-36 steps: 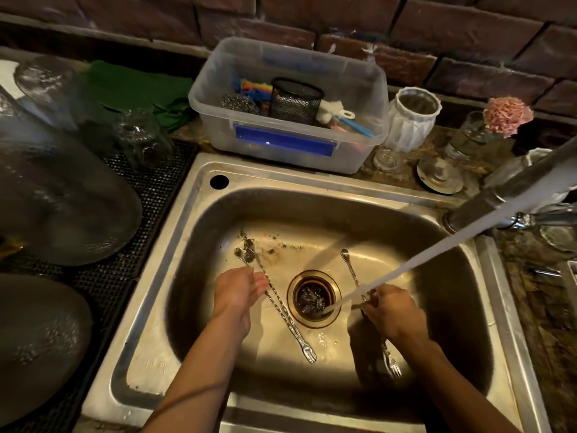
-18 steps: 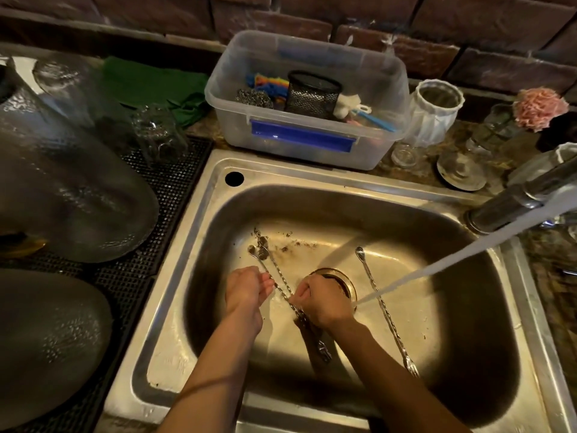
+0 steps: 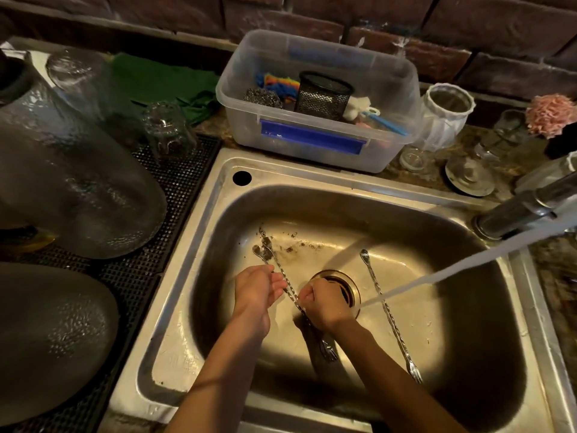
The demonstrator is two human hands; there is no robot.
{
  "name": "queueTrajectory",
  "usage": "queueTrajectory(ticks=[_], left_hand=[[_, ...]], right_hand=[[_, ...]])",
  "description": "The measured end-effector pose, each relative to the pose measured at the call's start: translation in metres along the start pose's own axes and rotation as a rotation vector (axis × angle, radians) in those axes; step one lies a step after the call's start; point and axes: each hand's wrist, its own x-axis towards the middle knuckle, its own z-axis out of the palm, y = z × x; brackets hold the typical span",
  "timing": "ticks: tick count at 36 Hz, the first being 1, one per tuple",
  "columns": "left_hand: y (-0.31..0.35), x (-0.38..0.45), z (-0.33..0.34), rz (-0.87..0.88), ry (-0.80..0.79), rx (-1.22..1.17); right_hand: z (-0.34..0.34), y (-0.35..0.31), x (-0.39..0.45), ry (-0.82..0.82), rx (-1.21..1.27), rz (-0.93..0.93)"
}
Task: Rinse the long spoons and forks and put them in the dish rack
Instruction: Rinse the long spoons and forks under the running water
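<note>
Sink (image 3: 199, 310) brushed steel; twisted spoons (image 3: 385, 310) shiny metal; tub (image 3: 390, 89) clear plastic.

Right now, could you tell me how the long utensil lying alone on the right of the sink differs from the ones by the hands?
The lone utensil lies untouched on the sink floor; the bundle is gripped by the right hand, with the left hand open beside it. The water stream passes over the lone utensil; the bundle sits left of the drain, outside it. Both have twisted silver stems, bowl ends away from the person and fork ends near.
</note>
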Motion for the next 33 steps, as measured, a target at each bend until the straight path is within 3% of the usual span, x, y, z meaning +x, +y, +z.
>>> queueTrajectory(ticks=[23,28,33], left_hand=[[0.002,-0.004,0.004,0.048,0.010,0.072],[-0.002,-0.007,0.008,0.011,-0.048,0.117],[-0.008,-0.014,0.014,-0.032,-0.162,0.141]], right_hand=[[0.000,-0.006,-0.002,-0.015,-0.166,-0.033],[-0.017,0.002,-0.009,0.003,-0.230,-0.064],[-0.031,0.021,-0.022,0.101,-0.140,-0.080]])
